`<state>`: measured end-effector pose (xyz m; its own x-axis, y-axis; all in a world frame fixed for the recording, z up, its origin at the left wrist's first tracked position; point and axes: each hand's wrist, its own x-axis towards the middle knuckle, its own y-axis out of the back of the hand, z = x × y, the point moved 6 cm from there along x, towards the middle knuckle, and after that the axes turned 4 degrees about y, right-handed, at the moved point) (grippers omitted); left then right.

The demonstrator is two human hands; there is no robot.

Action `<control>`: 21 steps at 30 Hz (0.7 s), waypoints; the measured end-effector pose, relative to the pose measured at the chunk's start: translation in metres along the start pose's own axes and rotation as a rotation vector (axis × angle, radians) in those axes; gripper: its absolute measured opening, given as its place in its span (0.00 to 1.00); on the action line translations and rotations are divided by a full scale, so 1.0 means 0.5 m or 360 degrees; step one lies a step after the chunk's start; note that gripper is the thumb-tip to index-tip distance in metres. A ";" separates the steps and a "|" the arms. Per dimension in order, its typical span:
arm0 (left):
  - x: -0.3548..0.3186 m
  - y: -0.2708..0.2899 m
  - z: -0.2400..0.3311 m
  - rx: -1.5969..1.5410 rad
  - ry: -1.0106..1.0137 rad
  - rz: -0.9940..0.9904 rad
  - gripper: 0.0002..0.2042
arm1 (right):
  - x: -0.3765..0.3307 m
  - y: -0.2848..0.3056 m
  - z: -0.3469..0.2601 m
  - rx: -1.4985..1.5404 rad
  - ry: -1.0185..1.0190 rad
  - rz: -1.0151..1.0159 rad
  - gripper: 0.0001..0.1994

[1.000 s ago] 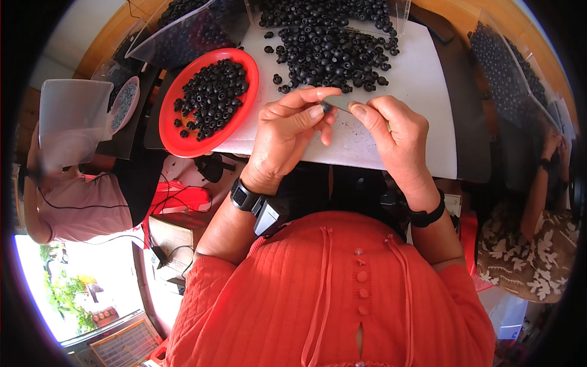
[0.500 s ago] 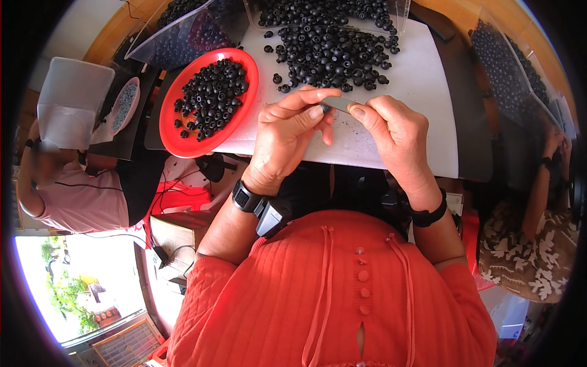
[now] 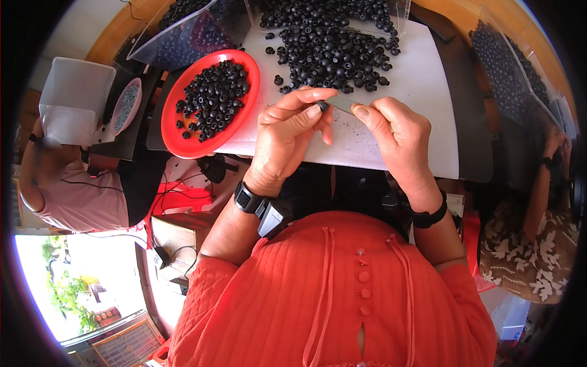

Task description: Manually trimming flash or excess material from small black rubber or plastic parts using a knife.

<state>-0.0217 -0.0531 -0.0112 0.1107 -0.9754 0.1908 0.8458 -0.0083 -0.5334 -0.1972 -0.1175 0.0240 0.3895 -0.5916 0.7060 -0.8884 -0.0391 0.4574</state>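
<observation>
Between the thumb and fingers of my left hand (image 3: 287,125) is pinched a small round black part (image 3: 322,106). My right hand (image 3: 394,128) grips a thin, flat grey blade (image 3: 340,104), whose far end lies by the black part, close to my left index finger. Beyond both hands a heap of similar black knobbed parts (image 3: 336,58) spreads over the white table sheet (image 3: 422,116). To the left, a red oval tray (image 3: 177,142) holds more of these parts.
A clear bin (image 3: 400,15) of black parts tips toward the heap. Another clear bin (image 3: 174,46) stands behind the red tray, and one more (image 3: 507,67) at the right. People sit on both sides; a pale bowl (image 3: 127,105) lies near the left one.
The blade has shifted slightly to the right with my right hand, showing more of the black part. My left hand stays nearly in place.
</observation>
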 end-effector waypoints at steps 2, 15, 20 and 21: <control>-0.001 0.000 -0.001 0.0003 0.0006 0.0011 0.13 | 0.000 0.000 -0.002 -0.0019 -0.0002 -0.0011 0.17; -0.003 0.002 0.000 0.0022 -0.0038 0.0027 0.13 | 0.001 -0.001 -0.002 -0.0026 0.0008 -0.0024 0.18; -0.003 0.001 0.000 0.0038 -0.0047 0.0035 0.13 | 0.001 -0.001 -0.003 -0.0047 0.0027 -0.0048 0.18; -0.003 0.001 0.001 0.0037 -0.0054 0.0037 0.12 | 0.001 -0.001 -0.003 -0.0046 0.0025 -0.0047 0.18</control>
<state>-0.0212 -0.0514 -0.0117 0.1476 -0.9672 0.2068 0.8548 0.0195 -0.5186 -0.1961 -0.1168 0.0249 0.4195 -0.5777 0.7002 -0.8691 -0.0330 0.4935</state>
